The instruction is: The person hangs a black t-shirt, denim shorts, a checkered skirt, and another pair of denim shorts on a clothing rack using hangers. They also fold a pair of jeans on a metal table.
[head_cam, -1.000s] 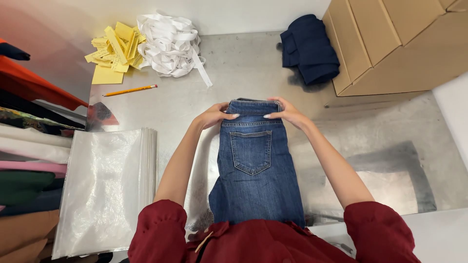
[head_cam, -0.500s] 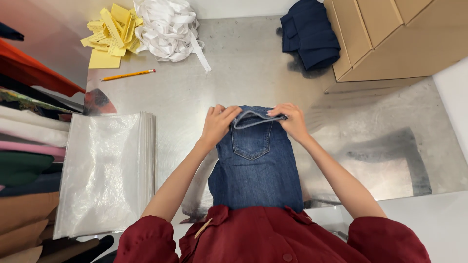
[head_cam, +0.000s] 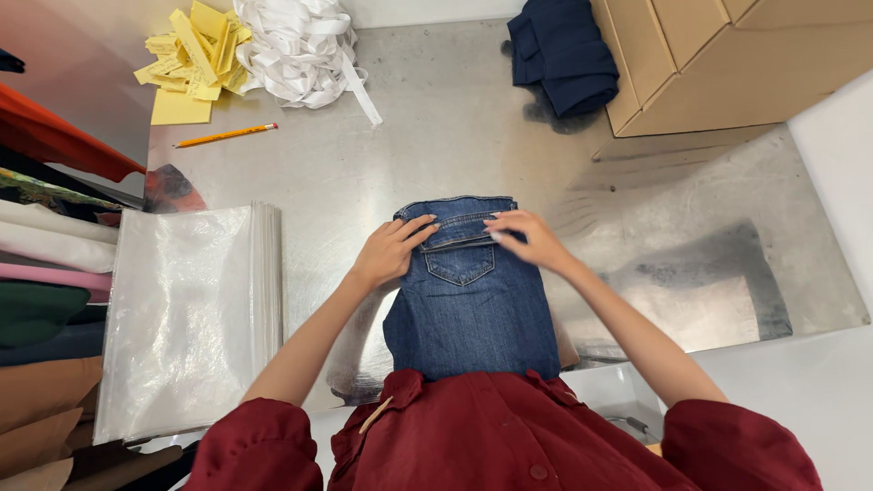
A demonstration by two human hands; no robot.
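We count 1 pair of blue jeans (head_cam: 468, 300) under 2 hands, 1 pencil (head_cam: 225, 135) at 10 o'clock, 1 stack of clear plastic bags (head_cam: 186, 314) at 9, 1 dark navy garment (head_cam: 562, 56) at 1, and 2 cardboard boxes (head_cam: 727, 55) at 2.

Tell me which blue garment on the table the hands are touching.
The lighter denim jeans, under both hands near the table's front edge; the darker navy garment lies untouched by the boxes.
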